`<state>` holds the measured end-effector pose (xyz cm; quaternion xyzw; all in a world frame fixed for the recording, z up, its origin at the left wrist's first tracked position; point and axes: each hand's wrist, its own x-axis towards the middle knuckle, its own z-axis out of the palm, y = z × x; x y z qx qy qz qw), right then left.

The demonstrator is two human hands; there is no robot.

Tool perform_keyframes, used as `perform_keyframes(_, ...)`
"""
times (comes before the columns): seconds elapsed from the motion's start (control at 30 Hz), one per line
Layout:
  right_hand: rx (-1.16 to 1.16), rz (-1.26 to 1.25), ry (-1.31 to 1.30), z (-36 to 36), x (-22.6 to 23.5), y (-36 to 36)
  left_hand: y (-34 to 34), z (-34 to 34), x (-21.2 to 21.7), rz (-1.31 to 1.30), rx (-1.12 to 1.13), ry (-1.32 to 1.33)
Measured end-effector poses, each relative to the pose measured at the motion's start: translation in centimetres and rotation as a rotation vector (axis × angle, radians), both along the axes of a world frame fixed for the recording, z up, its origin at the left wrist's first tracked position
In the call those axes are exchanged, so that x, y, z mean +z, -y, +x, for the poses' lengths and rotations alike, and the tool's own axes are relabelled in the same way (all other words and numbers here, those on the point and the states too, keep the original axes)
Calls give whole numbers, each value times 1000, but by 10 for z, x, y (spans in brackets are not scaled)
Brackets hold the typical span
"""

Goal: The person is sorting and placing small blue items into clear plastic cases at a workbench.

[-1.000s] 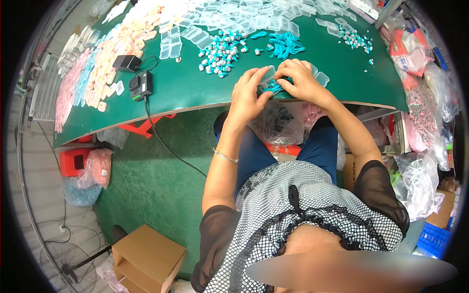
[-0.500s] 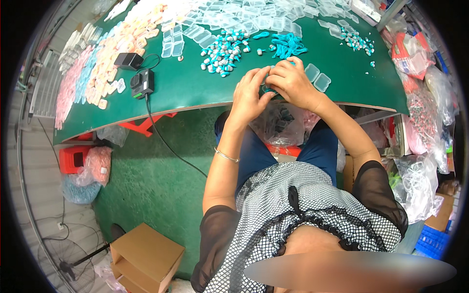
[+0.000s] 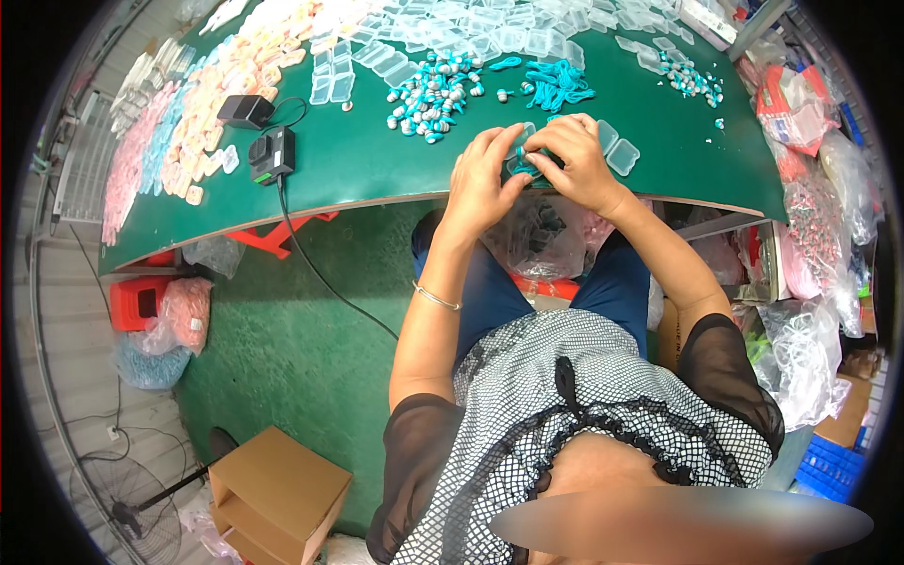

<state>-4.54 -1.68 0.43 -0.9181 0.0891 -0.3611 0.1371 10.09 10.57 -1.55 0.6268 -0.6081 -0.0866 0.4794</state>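
Close to the table's front edge, my left hand curls around a small clear plastic case, partly hidden by the fingers. Teal cord shows inside or against it, between both hands. My right hand is closed at the fingertips over the case, pinching something teal and small. To the right of that hand lies an open clear case. Beyond the hands are a bundle of teal cords and a pile of teal-and-white striped beads or plugs. One loose striped piece sits between them.
Many clear cases cover the table's far side. Peach, blue and pink pieces spread along the left, near a black device with a cable. More small teal pieces lie at right. A cardboard box stands on the floor.
My right hand has drawn slightly down and its fingers have shifted, baring more of the clear case and teal cord. The left hand keeps nearly the same place.
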Motion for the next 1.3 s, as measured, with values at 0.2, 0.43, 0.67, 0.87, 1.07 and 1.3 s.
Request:
perform_keyframes(0.2,-44,-36,-38,-2,-4,-6,0,0,0,5,3,-5)
perform_keyframes(0.43,-25,-267,-117,0,10,-5,1,0,-3,-9,4,8)
perform_keyframes(0.67,-102,-60,-86,-1,13,19,-2,-2,1,23,3,26)
perform_keyframes(0.87,-83,-85,-87,-1,9,17,-3,-2,1,25,14,34)
perform_keyframes(1.07,75,-270,-153,4,8,3,-1,-1,0,5,9,27)
perform_keyframes(1.3,37,-169,-133,3,10,2,-1,-2,1,-12,19,39)
